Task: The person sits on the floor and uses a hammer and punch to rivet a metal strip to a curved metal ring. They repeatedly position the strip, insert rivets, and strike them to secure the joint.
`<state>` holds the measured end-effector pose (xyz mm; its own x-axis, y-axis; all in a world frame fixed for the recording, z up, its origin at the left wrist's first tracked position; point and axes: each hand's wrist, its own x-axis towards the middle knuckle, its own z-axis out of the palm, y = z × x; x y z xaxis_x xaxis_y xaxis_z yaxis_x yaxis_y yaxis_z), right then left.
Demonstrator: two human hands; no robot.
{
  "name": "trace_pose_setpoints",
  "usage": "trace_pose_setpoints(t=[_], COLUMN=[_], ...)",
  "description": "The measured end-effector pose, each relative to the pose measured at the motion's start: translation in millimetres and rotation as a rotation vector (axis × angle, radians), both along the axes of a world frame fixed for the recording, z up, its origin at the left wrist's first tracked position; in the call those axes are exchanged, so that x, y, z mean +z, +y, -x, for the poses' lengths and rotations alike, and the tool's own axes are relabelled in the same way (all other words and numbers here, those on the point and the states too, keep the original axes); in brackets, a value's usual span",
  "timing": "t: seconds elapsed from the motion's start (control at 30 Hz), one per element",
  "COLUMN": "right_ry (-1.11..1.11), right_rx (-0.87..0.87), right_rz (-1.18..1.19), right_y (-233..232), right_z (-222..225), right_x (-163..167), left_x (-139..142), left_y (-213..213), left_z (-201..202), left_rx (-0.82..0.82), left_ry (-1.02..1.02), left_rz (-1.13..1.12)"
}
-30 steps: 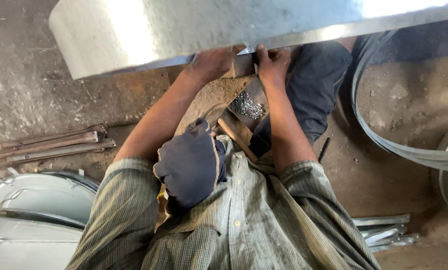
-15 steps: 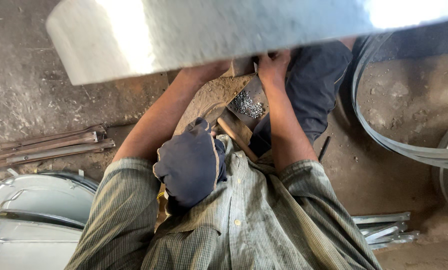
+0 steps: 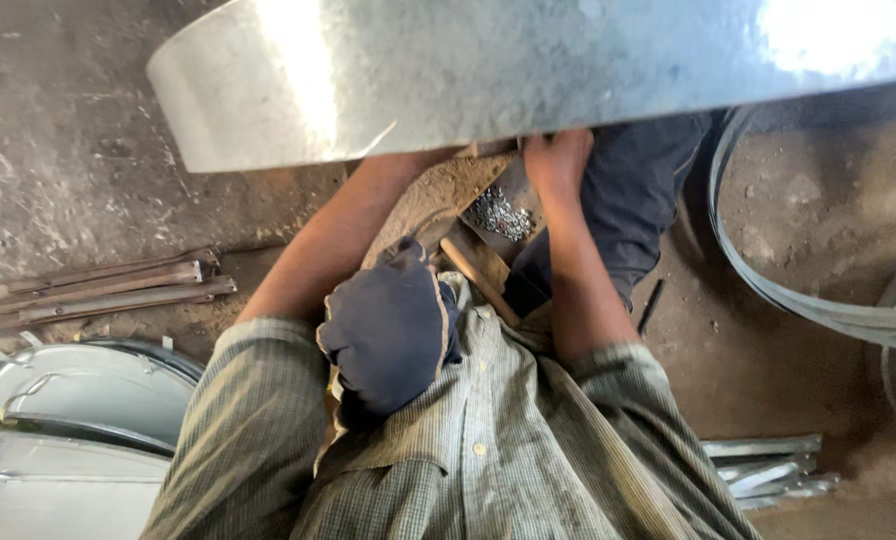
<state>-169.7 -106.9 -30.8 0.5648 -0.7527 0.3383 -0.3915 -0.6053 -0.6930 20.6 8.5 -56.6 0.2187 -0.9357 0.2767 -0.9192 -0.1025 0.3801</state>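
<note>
A large curved drum of shiny galvanised sheet metal (image 3: 528, 70) fills the top of the view. My right hand (image 3: 558, 160) grips its lower rim, fingers tucked under the edge. My left forearm (image 3: 338, 240) reaches up to the same rim, and the metal hides that hand. Below the rim, between my arms, lie a small pile of shiny rivets (image 3: 498, 212) and a wooden handle (image 3: 478, 275). A dark blue cloth (image 3: 388, 330) hangs at my chest over my striped shirt.
Rusty metal bars (image 3: 108, 285) lie on the dirt floor at the left. Round sheet-metal lids (image 3: 68, 410) are stacked at the lower left. A long bent metal band (image 3: 798, 305) curves along the right, and flat metal strips (image 3: 768, 465) lie at the lower right.
The metal drum has come lower and further right in view. It now covers my left hand, which was visible on the rim before. My right hand stays on the rim.
</note>
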Motion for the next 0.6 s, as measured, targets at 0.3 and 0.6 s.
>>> trace_pose_setpoints(t=[0.3,0.6], right_ry=[0.958,0.334], right_rx=[0.704,0.396], right_rz=[-0.494,-0.358], right_y=[134.0,92.5], right_z=[80.8,128.2], right_x=[1.4,97.4], left_x=[15.8,58.5], left_y=[-3.1,-5.7], left_z=[2.9,2.6], left_rx=[0.008,-0.066], left_ry=[0.117,0.156], left_rz=[-0.061,0.180])
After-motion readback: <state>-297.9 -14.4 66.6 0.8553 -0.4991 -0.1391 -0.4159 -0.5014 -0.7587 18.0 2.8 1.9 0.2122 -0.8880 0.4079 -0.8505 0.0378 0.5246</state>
